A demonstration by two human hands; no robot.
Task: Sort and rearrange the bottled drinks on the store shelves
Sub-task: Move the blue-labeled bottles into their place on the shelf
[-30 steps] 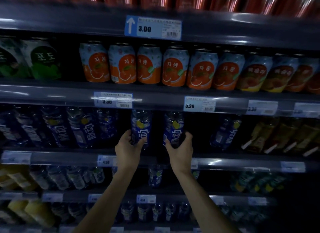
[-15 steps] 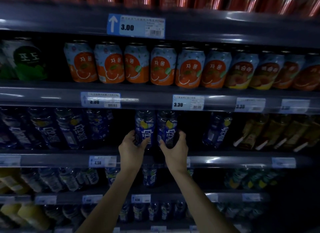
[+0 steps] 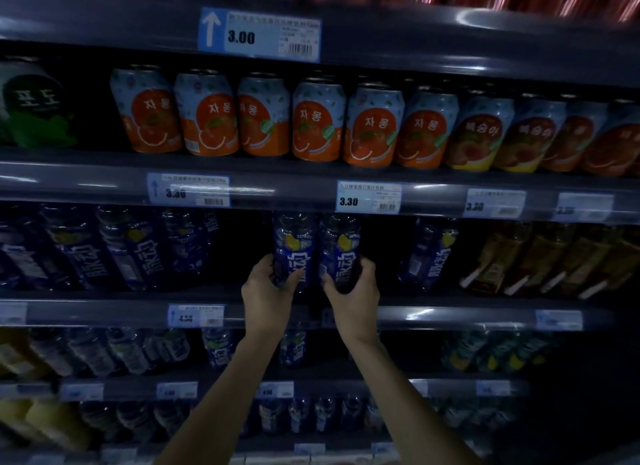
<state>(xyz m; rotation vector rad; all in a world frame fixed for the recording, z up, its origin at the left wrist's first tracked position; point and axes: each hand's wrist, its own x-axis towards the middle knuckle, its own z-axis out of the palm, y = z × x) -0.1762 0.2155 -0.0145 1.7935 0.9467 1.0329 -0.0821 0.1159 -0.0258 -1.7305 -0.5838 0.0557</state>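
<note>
1. On the middle shelf [image 3: 104, 309]: left bottle [image 3: 293, 243] and right bottle [image 3: 341, 246], both blue, upright, side by side, touching or nearly so. Contents too dim to tell.
2. Same shelf, leftwards: a row of like blue bottles [image 3: 117, 250]. Rightwards: a lone bottle [image 3: 427, 253] well apart, then brown bottles [image 3: 554, 257].
3. Shelf above: orange cans [image 3: 207, 115] in a row, with a price tag [image 3: 259, 35] reading 3.00 over them.
4. Against a second ago: open gap between the two held bottles now closed. Half a second ago, already close together.
5. Left grip [image 3: 268, 290]: curled round the lower part of the left bottle, thumb across the label front, fingers round the outer side.
6. Right grip [image 3: 349, 291]: wrapped round the lower part of the right bottle, thumb on the inner side, fingers round the outer side.
7. Both forearms raised and reaching forward, drawing closer toward the wrists, wrists level with the shelf edge.
</note>
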